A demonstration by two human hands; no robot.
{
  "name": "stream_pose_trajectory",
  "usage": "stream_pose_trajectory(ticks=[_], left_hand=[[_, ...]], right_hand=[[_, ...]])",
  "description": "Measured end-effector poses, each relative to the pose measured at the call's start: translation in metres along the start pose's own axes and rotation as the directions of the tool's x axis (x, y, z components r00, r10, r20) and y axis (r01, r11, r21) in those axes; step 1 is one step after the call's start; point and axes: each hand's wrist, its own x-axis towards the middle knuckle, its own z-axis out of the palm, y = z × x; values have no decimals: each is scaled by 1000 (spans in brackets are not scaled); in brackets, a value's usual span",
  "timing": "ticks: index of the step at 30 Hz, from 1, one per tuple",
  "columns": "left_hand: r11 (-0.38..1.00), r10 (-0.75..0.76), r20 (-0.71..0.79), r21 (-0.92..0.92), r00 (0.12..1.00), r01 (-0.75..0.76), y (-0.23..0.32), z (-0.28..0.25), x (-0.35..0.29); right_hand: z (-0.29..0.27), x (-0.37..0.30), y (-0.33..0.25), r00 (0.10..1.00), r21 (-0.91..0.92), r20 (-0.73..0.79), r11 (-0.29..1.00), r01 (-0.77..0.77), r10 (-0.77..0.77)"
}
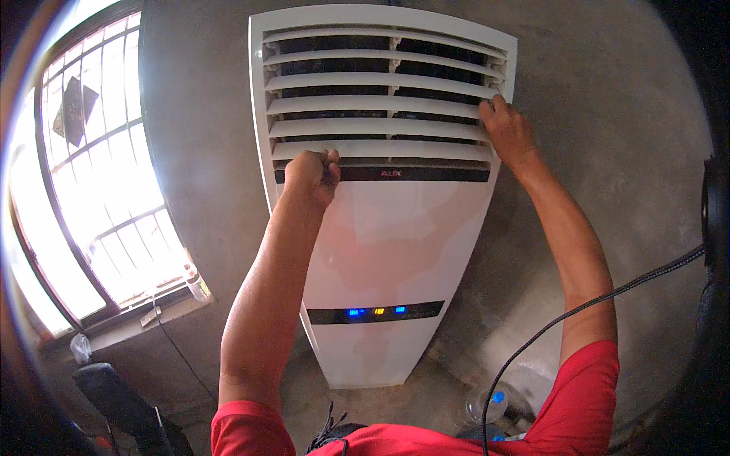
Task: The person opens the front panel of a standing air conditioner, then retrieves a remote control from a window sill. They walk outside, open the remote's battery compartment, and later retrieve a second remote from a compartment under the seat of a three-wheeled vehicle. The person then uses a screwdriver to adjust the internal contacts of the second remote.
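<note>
A tall white floor-standing air conditioner [388,243] stands in front of me, with wide horizontal louvers [380,126] across its upper part. My right hand [509,133] is closed in a pinch at the right end of a middle louver [380,104], near the frame. Its fingertips touch the slat's end. My left hand [310,176] is curled at the lowest louver [411,150], left of the middle, over the dark strip below it. Something dark shows between its fingers, too shadowed to name. Below, a black display band [414,310] is lit in blue and yellow.
A bright barred window [106,152] is at the left, with a bottle [196,283] on its sill. A black braided cable [578,308] crosses in front of my right arm. A clear bottle with a blue cap [490,404] lies at the lower right. Bare grey walls surround the unit.
</note>
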Motion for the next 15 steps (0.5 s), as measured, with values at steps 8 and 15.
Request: stream_pose_trajectory(ticks=[8,15], left_hand=[[852,188,462,362,867,-377,-3,-105,2],[779,-242,4,598,970,191,-19,-281,-126]], right_hand=[[-7,0,-47,989,67,30,987,-144,142],[-47,-89,-181,825,580,287,597,-554,487]])
